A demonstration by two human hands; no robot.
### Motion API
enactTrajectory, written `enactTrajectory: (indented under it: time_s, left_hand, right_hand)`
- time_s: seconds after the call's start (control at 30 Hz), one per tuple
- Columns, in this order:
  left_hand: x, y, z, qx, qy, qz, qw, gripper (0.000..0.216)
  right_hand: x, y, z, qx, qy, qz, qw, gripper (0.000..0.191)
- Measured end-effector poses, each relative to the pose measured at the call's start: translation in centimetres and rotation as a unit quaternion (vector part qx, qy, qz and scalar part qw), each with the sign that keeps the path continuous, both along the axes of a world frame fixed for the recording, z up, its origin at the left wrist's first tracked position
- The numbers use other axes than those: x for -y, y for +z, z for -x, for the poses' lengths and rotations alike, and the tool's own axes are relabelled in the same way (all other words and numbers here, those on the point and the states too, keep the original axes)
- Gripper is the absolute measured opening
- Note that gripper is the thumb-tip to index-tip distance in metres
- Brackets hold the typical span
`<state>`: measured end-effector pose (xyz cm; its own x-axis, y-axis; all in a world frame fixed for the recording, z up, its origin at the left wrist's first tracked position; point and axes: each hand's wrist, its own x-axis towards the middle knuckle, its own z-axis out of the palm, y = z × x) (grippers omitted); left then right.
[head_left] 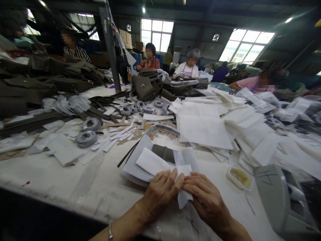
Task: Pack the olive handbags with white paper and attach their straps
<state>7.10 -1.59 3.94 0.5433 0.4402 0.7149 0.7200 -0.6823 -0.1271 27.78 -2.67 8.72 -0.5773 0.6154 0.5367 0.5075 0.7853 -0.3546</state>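
In the head view, a dark olive-grey bag (164, 153) lies on the table in front of me, partly covered by white wrapping sheets. Its handle (160, 128), wrapped in clear plastic, arches up behind it. My left hand (162, 192) has its fingers pressed together on a white wrapping sheet (184, 198) over the bag's near side. Fingertips almost meeting the left ones, my right hand (209, 199) pinches the same sheet from the right. A folded white strip (152, 162) rests across the wrapped bag. The bag's underside is hidden.
A heap of white sheets (203, 125) spreads to the right, near a tray with a yellowish pad (239, 177) and a grey machine (273, 201). Coiled wrapped straps (86, 138) and paper scraps lie left. More bags (147, 87) are piled behind; several co-workers sit beyond.
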Motion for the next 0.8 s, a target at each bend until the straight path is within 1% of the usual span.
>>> enactTrajectory:
  time_s: [0.07,0.17,0.23,0.3,0.33,0.4,0.5,0.57,0.6,0.67,0.73,0.8]
  left_hand:
    - [0.0,0.1,0.2,-0.022,-0.003,0.005,1.000,0.034]
    - [0.0,0.2,0.5,-0.044,-0.007,0.013,0.999,0.033]
    - [-0.1,0.3,0.6,-0.046,-0.013,0.011,0.999,0.032]
    - [-0.2,0.4,0.6,-0.040,-0.020,0.008,0.999,0.033]
    - [-0.2,0.4,0.6,-0.037,-0.024,0.008,0.999,0.034]
    - [-0.3,0.5,0.7,-0.031,-0.031,0.009,0.999,0.034]
    - [-0.3,0.6,0.7,-0.016,-0.041,0.002,0.999,0.033]
    - [-0.4,0.5,0.7,-0.010,-0.045,-0.004,0.999,0.031]
    - [-0.4,0.5,0.7,-0.008,-0.046,-0.007,0.999,0.030]
    - [-0.4,0.4,0.7,-0.008,-0.047,-0.009,0.999,0.026]
    - [-0.4,0.2,0.7,-0.009,-0.045,-0.009,0.999,0.024]
    - [-0.4,0.1,0.7,-0.016,-0.041,-0.005,0.999,0.025]
  right_hand:
    - [0.5,0.2,-0.1,0.000,0.007,0.004,1.000,0.035]
    - [1.9,1.2,-0.5,-0.032,0.010,0.020,0.999,0.020]
    - [3.1,2.1,-1.1,-0.055,0.017,0.014,0.998,0.010]
    - [4.2,2.6,-2.0,-0.047,0.018,-0.001,0.999,0.009]
    - [4.7,2.5,-2.5,-0.030,0.019,-0.011,0.999,0.010]
    - [5.4,1.4,-3.1,0.026,0.025,-0.046,0.998,0.015]
    - [6.0,-1.7,-3.2,0.114,0.015,-0.126,0.985,0.029]
    - [6.1,-3.8,-2.7,0.146,-0.004,-0.147,0.978,0.031]
    - [6.1,-4.6,-2.4,0.147,0.000,-0.147,0.978,0.029]
    - [6.0,-5.3,-1.8,0.135,0.031,-0.128,0.982,0.026]
    - [5.9,-5.2,-1.4,0.098,0.060,-0.091,0.989,0.022]
    - [6.0,-4.8,-0.9,0.059,0.053,-0.033,0.996,0.017]
